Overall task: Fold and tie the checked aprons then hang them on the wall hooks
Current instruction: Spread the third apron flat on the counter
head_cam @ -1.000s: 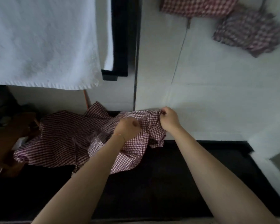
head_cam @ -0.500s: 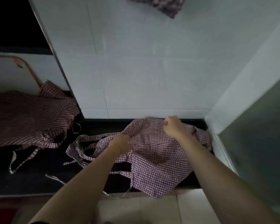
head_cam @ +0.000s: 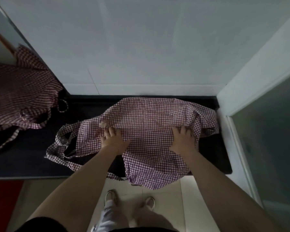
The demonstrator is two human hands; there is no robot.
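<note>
A checked apron (head_cam: 151, 131) lies spread on a dark counter (head_cam: 32, 164) against the far wall, its near edge hanging over the front. The left hand (head_cam: 113, 138) and right hand (head_cam: 183, 139) press flat on it, fingers spread. This looks like smoothing before folding; next, one side must be lifted over. A second apron (head_cam: 18, 94) lies far left.

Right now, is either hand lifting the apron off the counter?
No, the left hand and right hand press flat on the apron spread over the dark counter.
</note>
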